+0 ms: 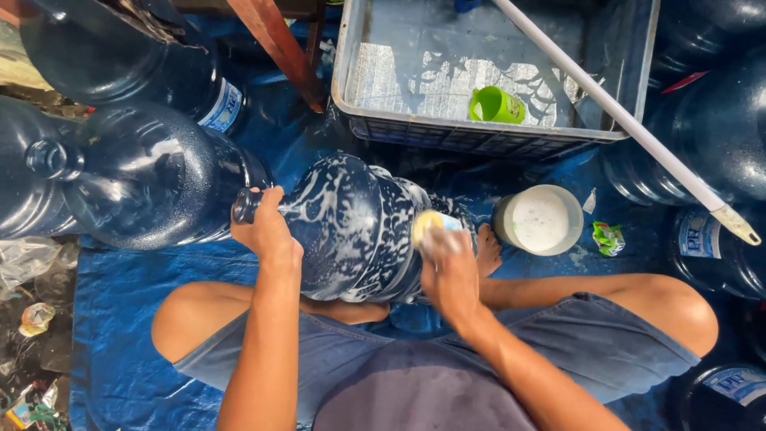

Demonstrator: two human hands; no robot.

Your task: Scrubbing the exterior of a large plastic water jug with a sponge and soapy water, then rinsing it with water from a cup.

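The left hand [263, 231] gripped the neck of the large dark-blue plastic water jug [351, 227]; the right hand [448, 267] clasped a yellow sponge [427, 226] at its 3 o'clock side. Suds covered most of the jug; no rinsing showed.

We have only one view, from a camera worn on the head, and it looks almost straight down over our own lap and knees onto the blue tarp [120, 319] we sit on. It sits close, so our left hand [263, 231] and right hand [448, 275] on the soapy water jug [351, 227] fill the middle of the frame. The top edge reaches just to the grey crate [495, 132] in front of us, while the other big jugs [152, 179] at the sides are cut off by the borders.
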